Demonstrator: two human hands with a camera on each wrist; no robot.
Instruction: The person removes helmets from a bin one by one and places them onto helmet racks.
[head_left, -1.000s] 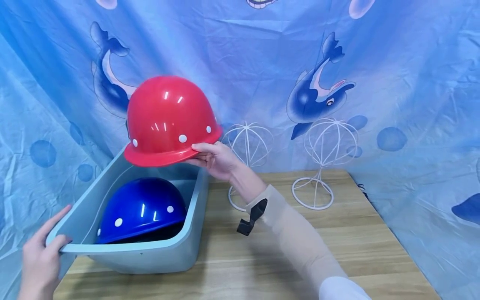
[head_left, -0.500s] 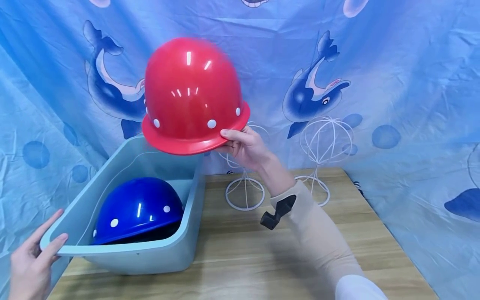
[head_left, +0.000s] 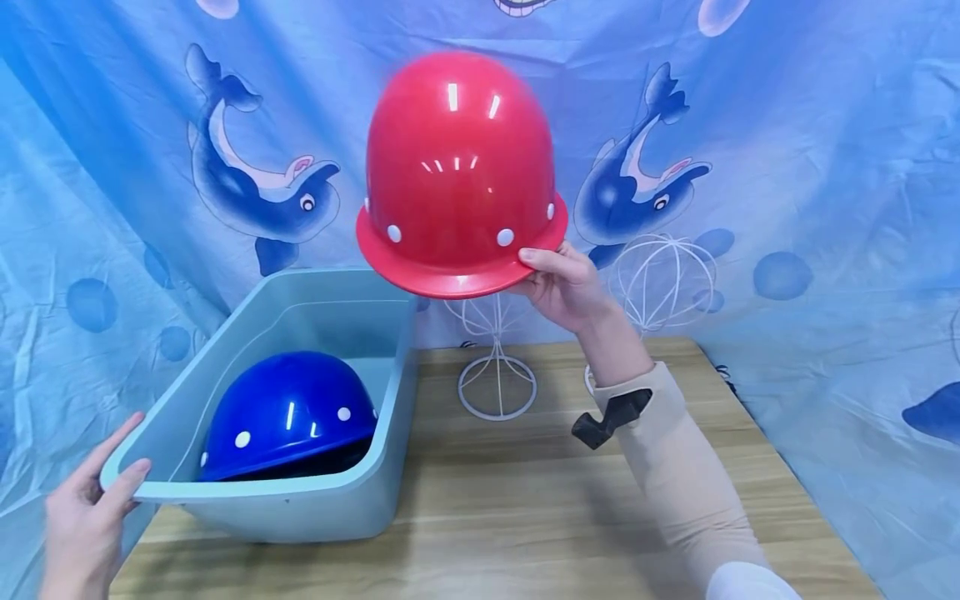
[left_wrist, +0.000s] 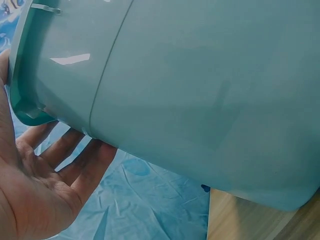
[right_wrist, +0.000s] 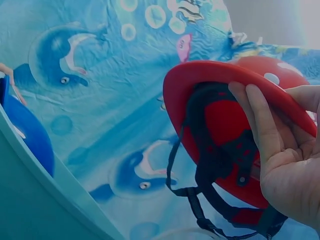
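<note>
My right hand (head_left: 566,283) pinches the brim of a red hard hat (head_left: 459,167), thumb on top and fingers beneath, and holds it up over a white wire stand (head_left: 497,387). The hat's dark inner headband and dangling chin strap (right_wrist: 192,200) show in the right wrist view. My left hand (head_left: 90,504) grips the near left corner of a light blue-green plastic tub (head_left: 401,450), its thumb over the rim. Inside the tub a blue hard hat (head_left: 288,408) lies tilted, dome up. The red hat hides much of the wire stand's round top.
A second white wire stand (head_left: 663,292) is farther right on the wooden table (head_left: 510,517), partly behind my right forearm. A blue dolphin-print cloth (head_left: 825,167) hangs behind and along both sides. The table's right edge slants toward the front corner.
My right hand has carried the red hard hat up and to the right, from over the tub to over the nearer wire stand. My left hand stays at the tub's corner.
</note>
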